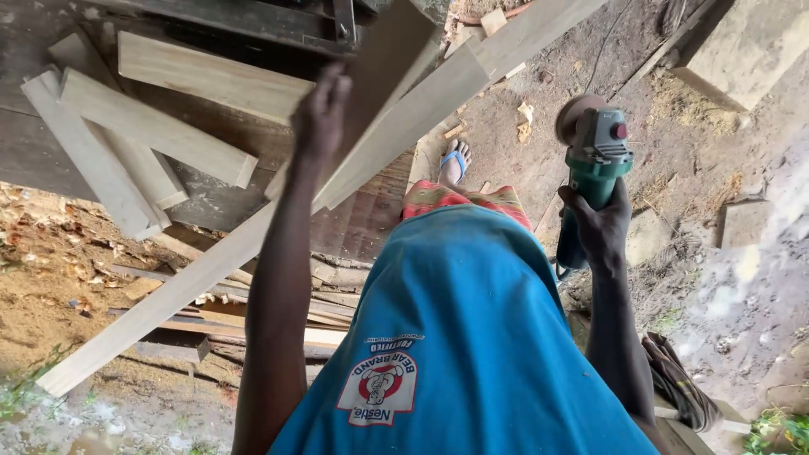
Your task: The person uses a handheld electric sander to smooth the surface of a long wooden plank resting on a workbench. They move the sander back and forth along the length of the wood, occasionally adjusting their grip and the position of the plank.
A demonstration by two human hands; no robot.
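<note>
The left hand (pixel 321 114) rests fingers-down on the long plank (pixel 253 240) while the right hand (pixel 600 226) grips the green sander (pixel 592 164) clear to the right — sanding not underway.

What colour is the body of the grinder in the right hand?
Green, with a red button, on the angle grinder; head view.

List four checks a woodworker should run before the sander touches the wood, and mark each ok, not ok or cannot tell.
1. Right hand grips the green angle sander firmly: ok.
2. Sanding disc held clear of body and wood: ok.
3. Left hand steadies the long plank: ok, it rests on the wood.
4. Foot protected: not ok, open blue sandal.
5. Plank clamped: cannot tell.
</note>
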